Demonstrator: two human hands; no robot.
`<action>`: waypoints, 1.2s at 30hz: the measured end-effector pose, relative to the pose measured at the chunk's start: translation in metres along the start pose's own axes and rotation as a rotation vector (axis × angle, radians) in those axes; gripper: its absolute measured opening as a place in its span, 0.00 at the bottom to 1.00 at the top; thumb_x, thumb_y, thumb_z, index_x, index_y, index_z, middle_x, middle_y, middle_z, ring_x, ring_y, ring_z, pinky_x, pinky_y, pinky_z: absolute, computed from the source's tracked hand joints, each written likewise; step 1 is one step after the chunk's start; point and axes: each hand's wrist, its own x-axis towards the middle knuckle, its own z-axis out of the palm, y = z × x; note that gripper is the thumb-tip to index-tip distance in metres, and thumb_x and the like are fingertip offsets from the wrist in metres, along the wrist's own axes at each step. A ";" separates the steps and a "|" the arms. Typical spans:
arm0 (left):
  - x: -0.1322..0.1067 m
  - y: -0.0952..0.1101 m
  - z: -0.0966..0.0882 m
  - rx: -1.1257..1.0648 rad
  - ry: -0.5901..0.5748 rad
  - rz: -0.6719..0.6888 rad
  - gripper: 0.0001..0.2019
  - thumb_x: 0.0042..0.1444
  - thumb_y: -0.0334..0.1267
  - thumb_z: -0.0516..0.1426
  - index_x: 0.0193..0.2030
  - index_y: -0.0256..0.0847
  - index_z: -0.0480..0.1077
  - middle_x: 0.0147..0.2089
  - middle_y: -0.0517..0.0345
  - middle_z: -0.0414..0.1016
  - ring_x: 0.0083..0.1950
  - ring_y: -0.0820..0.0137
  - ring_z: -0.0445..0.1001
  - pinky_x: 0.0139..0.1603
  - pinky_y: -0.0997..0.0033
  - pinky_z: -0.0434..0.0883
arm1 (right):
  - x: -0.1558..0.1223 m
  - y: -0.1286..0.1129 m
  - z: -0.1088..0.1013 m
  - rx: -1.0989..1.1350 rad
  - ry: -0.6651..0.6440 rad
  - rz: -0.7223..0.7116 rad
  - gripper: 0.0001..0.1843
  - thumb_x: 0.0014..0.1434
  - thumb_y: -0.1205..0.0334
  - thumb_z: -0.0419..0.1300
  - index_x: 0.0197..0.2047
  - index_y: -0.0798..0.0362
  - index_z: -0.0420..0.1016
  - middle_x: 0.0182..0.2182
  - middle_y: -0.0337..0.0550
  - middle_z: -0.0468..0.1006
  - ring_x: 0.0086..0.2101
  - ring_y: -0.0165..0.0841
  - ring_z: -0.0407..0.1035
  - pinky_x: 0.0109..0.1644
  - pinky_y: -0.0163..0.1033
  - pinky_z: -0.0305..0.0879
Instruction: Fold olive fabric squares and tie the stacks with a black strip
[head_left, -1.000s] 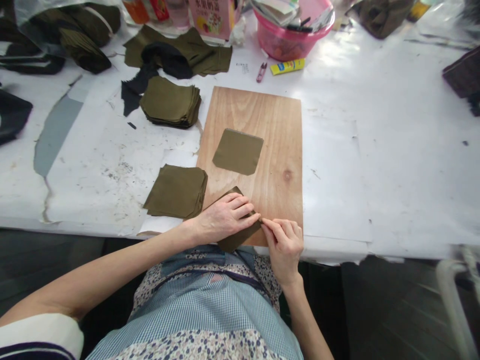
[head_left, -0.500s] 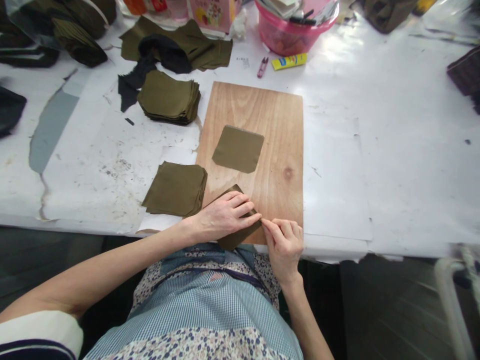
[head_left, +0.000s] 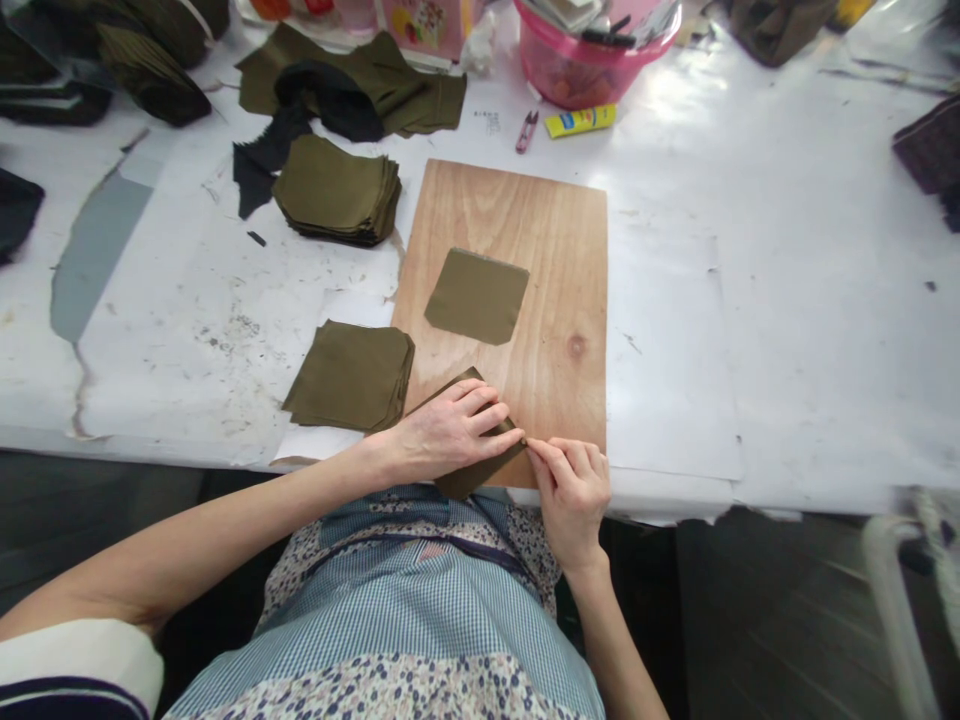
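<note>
An olive fabric piece (head_left: pixel 465 475) lies at the near edge of a wooden board (head_left: pixel 555 270). My left hand (head_left: pixel 450 430) presses flat on it, fingers stretched over the cloth. My right hand (head_left: pixel 574 490) has its fingers curled, with the fingertips pinching the fabric's right corner. A second olive fabric piece (head_left: pixel 478 296) lies flat in the middle of the board. A stack of olive pieces (head_left: pixel 351 375) sits just left of my left hand.
Another olive stack (head_left: pixel 337 190) and loose dark and olive cloth (head_left: pixel 352 90) lie further back. A pink tub (head_left: pixel 592 50), a yellow tube (head_left: pixel 579 121) and small snips (head_left: pixel 526 131) sit behind the board. The white table (head_left: pixel 787 300) stretches right.
Both hands stay on the fabric piece almost unmoved. The view has shifted slightly, so everything sits a little higher in the picture.
</note>
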 end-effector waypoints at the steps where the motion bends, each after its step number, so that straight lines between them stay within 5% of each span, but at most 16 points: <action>1: 0.000 0.000 0.000 -0.002 0.000 -0.001 0.18 0.62 0.32 0.55 0.58 0.44 0.65 0.50 0.49 0.72 0.55 0.62 0.68 0.59 0.54 0.67 | 0.000 0.000 0.000 0.010 0.003 0.008 0.06 0.63 0.64 0.59 0.42 0.49 0.79 0.34 0.41 0.76 0.37 0.33 0.65 0.45 0.40 0.59; 36: -0.004 -0.004 0.007 -0.064 0.043 -0.001 0.13 0.64 0.34 0.52 0.54 0.41 0.68 0.50 0.49 0.71 0.56 0.62 0.66 0.61 0.56 0.66 | -0.004 0.008 -0.008 -0.126 -0.105 -0.183 0.19 0.64 0.69 0.57 0.56 0.46 0.75 0.39 0.45 0.74 0.39 0.35 0.64 0.46 0.42 0.60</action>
